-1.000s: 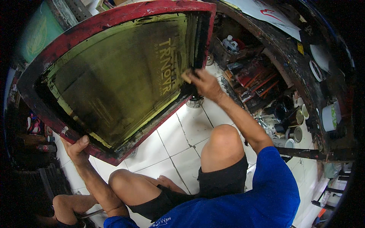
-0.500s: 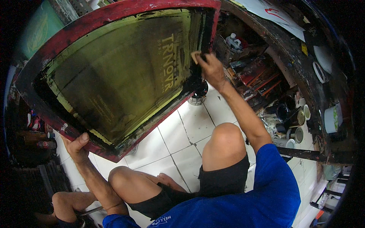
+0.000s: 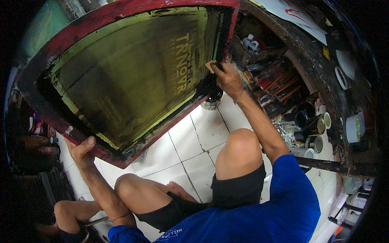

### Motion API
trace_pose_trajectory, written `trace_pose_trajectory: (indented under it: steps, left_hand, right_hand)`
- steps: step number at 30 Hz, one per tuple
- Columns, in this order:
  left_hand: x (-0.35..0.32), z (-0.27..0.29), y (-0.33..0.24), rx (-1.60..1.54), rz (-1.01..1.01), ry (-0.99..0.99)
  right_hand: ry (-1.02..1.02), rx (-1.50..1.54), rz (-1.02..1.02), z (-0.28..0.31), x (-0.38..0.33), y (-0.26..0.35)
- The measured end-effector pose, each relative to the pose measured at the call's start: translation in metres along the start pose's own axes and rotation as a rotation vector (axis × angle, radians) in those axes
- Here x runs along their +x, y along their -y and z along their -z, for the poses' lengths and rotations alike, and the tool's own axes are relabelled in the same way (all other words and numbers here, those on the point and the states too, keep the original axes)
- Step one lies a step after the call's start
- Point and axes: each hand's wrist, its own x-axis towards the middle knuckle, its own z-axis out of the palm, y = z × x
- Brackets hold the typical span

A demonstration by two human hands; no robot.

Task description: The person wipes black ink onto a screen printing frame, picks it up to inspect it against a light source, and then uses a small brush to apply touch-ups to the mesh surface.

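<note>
A large screen-printing frame (image 3: 101, 15) with red wooden sides is held tilted in front of me. Its yellow-green mesh (image 3: 129, 73) bears pale lettering, and black ink is smeared along the borders. My left hand (image 3: 83, 153) grips the frame's near left corner, thumb on top and fingers hidden underneath. Pinched in my right hand (image 3: 230, 81) is a small flat tan piece, like a bit of card (image 3: 211, 66), against the inky right border of the mesh. Whether its edge touches the mesh I cannot tell.
An ink-stained can (image 3: 210, 104) stands on the white tiled floor (image 3: 198, 162) below the frame. To the right, a dark shelf holds a plastic bottle (image 3: 251, 43) and several open tins (image 3: 316, 143). Another person's bare knee (image 3: 67, 210) shows at lower left.
My right hand has shifted slightly down and right with the tan piece, which now shows its flat face more. The frame has tilted a little; my left hand keeps its grip.
</note>
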Motion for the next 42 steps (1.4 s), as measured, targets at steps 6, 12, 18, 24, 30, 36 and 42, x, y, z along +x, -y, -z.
trace_pose_trajectory:
  steps: [6, 12, 18, 24, 30, 36, 42]
  left_hand:
    - [0.001, -0.002, -0.001, 0.046, 0.034, 0.005]
    - [-0.001, -0.009, -0.004, 0.032, 0.017, -0.018]
    - [-0.005, -0.009, -0.002, 0.05, -0.043, -0.014]
    - [-0.007, -0.003, 0.0, 0.059, -0.054, 0.052]
    - [-0.011, -0.001, 0.003, 0.061, -0.056, 0.038]
    - [-0.014, 0.01, 0.007, 0.133, -0.065, 0.078]
    - [-0.013, 0.011, 0.01, 0.221, -0.133, 0.074]
  right_hand:
    - [0.244, 0.019, 0.056, -0.015, -0.032, 0.004]
    - [0.449, -0.003, 0.15, -0.017, -0.037, -0.003]
    - [0.497, 0.041, 0.194, -0.014, -0.035, -0.002]
    - [0.498, 0.061, 0.163, -0.013, -0.03, 0.005]
    - [0.578, 0.114, 0.12, -0.003, -0.023, 0.011]
    - [0.506, 0.109, 0.119, -0.013, -0.027, 0.009]
    - [0.582, 0.157, 0.127, -0.005, -0.031, 0.01]
